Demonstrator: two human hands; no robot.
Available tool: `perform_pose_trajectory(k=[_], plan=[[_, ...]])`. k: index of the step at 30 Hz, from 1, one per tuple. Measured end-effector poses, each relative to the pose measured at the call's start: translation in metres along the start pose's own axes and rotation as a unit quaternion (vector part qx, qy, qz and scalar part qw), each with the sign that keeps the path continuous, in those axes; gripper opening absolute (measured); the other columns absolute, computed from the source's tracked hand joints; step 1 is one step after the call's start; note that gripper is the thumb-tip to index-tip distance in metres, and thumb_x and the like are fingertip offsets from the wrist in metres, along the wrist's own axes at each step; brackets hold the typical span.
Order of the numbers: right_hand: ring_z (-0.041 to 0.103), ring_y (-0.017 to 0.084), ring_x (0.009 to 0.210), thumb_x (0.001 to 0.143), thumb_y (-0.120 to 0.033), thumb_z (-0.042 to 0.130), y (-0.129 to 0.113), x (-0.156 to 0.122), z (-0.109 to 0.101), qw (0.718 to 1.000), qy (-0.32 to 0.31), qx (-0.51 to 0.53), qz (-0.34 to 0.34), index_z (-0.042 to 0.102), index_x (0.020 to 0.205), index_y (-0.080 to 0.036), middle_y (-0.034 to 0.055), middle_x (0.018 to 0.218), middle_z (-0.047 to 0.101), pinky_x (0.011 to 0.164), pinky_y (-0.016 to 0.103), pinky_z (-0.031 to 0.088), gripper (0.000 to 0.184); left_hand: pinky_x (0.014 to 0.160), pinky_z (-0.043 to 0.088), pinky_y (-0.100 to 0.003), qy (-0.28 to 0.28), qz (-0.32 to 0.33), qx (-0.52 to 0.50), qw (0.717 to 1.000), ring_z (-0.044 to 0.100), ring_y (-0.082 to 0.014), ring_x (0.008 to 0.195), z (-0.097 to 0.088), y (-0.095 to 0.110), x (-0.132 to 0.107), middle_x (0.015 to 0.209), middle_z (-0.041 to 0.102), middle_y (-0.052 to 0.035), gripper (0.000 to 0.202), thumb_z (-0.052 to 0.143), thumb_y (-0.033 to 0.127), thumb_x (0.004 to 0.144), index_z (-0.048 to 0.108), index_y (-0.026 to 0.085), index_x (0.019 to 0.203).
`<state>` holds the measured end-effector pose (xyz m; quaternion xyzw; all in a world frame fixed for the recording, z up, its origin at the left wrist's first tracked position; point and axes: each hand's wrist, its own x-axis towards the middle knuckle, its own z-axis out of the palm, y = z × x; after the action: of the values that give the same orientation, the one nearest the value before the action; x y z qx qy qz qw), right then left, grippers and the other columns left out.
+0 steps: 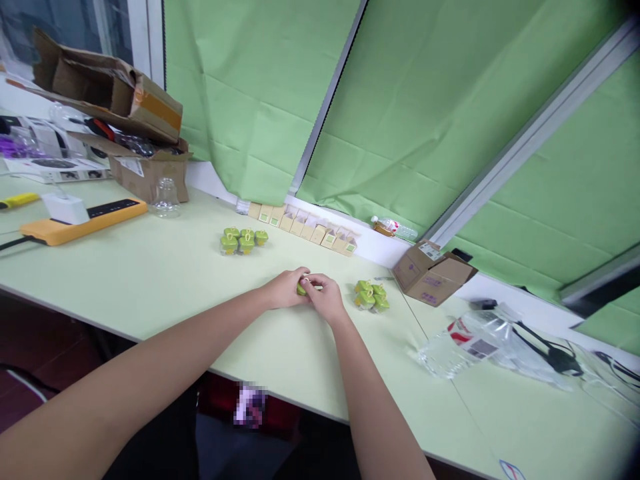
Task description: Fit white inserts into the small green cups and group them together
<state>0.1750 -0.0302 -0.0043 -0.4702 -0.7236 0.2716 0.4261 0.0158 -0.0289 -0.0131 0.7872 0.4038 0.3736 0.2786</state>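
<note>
Close together over the middle of the table, my left hand (287, 289) and my right hand (325, 297) are closed around one small green-lidded container (301, 289). Its lid has a pale loop, which the right fingers pinch; the fingers cover most of the rest. Left of my hands stands a group of several like containers (245, 241), with green lids and clear, yellowish bodies. Another such group (371, 297) sits to the right of my right hand.
Small tan boxes (305, 227) line the back edge. A cardboard box (433, 273) and large clear plastic bottle (465, 341) lie at right. At left are an orange power strip (85, 223), a clear jar (166, 199) and stacked cardboard boxes (150, 170). Green curtains (400, 113) hang behind.
</note>
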Motion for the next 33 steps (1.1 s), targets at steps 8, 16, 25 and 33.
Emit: perform_pose_trajectory(k=[8,16,25,33], plan=[[0.067,0.017,0.081,0.077,-0.045,0.071,-0.013,0.004,-0.012,0.936,0.102,0.318,0.113,0.06,0.086,-0.024,0.0006,0.093,0.069,0.074,0.035,0.058,0.026,0.079,0.052,-0.033,0.025,-0.047,-0.003,0.999,0.067,-0.024,0.092,-0.005,-0.014,0.007,0.105,0.07,-0.0075,0.064,0.079,0.051,0.061,0.058,0.021,0.114],[0.069,0.017,0.082,0.073,-0.026,0.078,-0.006,0.005,-0.018,0.873,0.057,0.427,0.228,0.059,0.081,-0.02,0.0026,0.084,0.068,0.077,0.031,0.061,0.021,0.094,0.05,-0.039,0.11,-0.056,0.102,0.987,0.063,-0.027,0.103,-0.015,-0.046,0.016,0.119,0.06,-0.013,0.045,0.068,0.044,0.074,0.061,0.016,0.109],[0.066,0.012,0.073,0.072,-0.035,0.082,-0.001,0.003,-0.017,0.901,0.022,0.354,0.249,0.067,0.09,-0.018,0.0058,0.091,0.071,0.059,0.019,0.054,0.029,0.105,0.046,-0.037,-0.007,-0.059,-0.003,0.998,0.051,-0.0278,0.131,-0.033,-0.046,0.008,0.143,0.051,-0.0139,0.073,0.069,0.026,0.067,0.046,0.021,0.137],[0.066,0.012,0.07,0.072,-0.038,0.08,-0.006,0.001,-0.015,0.903,0.018,0.346,0.252,0.066,0.092,-0.019,0.005,0.086,0.072,0.058,0.021,0.051,0.031,0.104,0.046,-0.04,-0.056,-0.067,-0.094,0.992,0.045,-0.0286,0.137,-0.045,-0.048,0.005,0.145,0.049,-0.0153,0.084,0.073,0.023,0.063,0.043,0.025,0.141]])
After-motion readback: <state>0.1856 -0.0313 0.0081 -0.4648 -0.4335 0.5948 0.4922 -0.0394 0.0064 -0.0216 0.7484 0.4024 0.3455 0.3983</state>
